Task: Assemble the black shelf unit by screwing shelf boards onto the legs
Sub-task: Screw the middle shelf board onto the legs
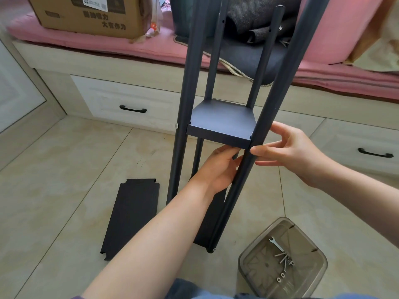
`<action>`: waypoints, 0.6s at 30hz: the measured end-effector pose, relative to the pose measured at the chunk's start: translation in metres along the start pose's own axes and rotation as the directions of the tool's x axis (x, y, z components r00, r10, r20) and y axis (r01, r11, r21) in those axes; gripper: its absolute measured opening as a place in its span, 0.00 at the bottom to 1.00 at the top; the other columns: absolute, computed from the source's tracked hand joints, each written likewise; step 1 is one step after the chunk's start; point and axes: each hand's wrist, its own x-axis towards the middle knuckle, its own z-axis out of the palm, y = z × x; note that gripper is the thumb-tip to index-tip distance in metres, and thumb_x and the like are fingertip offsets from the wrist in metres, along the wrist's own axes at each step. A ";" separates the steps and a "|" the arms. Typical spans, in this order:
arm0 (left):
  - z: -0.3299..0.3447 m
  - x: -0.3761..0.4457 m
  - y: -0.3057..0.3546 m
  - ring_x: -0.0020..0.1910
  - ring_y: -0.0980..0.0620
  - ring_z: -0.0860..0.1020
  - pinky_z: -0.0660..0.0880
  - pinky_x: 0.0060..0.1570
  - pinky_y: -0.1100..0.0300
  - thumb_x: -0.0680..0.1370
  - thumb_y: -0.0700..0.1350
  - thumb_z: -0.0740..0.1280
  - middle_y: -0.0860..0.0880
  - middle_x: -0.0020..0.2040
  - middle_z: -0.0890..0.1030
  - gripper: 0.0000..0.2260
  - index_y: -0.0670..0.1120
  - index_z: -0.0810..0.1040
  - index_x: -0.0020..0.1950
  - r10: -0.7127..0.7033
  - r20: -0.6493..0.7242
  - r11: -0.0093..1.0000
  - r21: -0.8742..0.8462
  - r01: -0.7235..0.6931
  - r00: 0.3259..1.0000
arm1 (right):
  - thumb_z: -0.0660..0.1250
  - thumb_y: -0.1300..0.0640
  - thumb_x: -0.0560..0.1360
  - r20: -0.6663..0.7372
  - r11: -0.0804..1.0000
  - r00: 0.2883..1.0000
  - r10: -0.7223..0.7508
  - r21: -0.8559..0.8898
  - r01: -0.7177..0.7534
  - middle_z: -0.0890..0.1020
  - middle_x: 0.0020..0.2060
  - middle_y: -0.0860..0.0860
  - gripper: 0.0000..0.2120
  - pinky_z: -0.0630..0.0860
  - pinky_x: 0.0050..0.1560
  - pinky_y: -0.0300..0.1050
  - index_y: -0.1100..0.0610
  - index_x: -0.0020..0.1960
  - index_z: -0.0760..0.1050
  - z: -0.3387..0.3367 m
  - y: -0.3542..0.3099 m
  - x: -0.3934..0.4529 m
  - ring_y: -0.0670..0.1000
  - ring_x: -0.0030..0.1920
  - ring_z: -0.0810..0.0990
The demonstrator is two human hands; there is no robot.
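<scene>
The black shelf unit stands on the floor with four round legs. One shelf board (220, 124) is fixed at mid height, and a bottom board (212, 214) sits near the floor. A silver screw head (176, 126) shows on the front left leg (182, 117). My left hand (218, 169) reaches under the mid board's front right corner, its fingers curled against the inner side of the front right leg (237, 186). My right hand (289, 152) pinches that same leg from outside, thumb and fingers level with the board's corner. Anything held between the fingertips is hidden.
A loose black shelf board (131, 216) lies flat on the tiled floor at left. A clear plastic container (254, 272) at lower right holds several screws (284, 258), washers and a small wrench (276, 244). Behind the unit are white drawers (121, 102), a pink mattress and a cardboard box (90, 16).
</scene>
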 end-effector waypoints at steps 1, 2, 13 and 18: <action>0.000 -0.001 -0.001 0.59 0.48 0.78 0.77 0.46 0.59 0.83 0.48 0.65 0.48 0.61 0.80 0.09 0.49 0.82 0.59 0.002 -0.003 1.000 -0.003 -0.002 1.000 | 0.74 0.61 0.71 0.003 1.000 1.000 -0.001 0.001 0.001 0.87 0.46 0.45 0.24 0.83 0.46 0.44 0.37 0.57 0.70 0.000 0.000 0.000 0.50 0.47 0.86; 0.000 -0.002 -0.001 0.59 0.48 0.78 0.77 0.46 0.59 0.83 0.48 0.65 0.48 0.61 0.80 0.09 0.49 0.82 0.58 0.005 -0.005 1.000 -0.003 -0.005 1.000 | 0.74 0.60 0.71 0.006 1.000 1.000 0.000 0.002 0.000 0.87 0.46 0.44 0.25 0.83 0.47 0.44 0.37 0.57 0.70 0.000 0.000 -0.001 0.50 0.47 0.86; -0.019 -0.072 0.001 0.66 0.49 0.79 0.70 0.71 0.47 0.84 0.41 0.62 0.51 0.65 0.82 0.15 0.51 0.76 0.70 0.097 -0.048 0.968 0.236 -0.083 0.994 | 0.75 0.61 0.71 -0.010 1.000 1.000 0.019 0.002 -0.019 0.87 0.46 0.48 0.26 0.83 0.49 0.45 0.40 0.62 0.70 0.018 -0.001 -0.019 0.49 0.48 0.86; -0.011 -0.110 0.008 0.64 0.52 0.80 0.70 0.70 0.49 0.79 0.52 0.66 0.52 0.63 0.83 0.21 0.51 0.72 0.72 0.122 -0.098 0.978 0.181 -0.103 0.988 | 0.76 0.63 0.70 0.009 1.000 1.000 0.015 -0.022 -0.015 0.86 0.51 0.48 0.31 0.83 0.50 0.48 0.46 0.69 0.70 0.042 -0.005 -0.034 0.49 0.48 0.86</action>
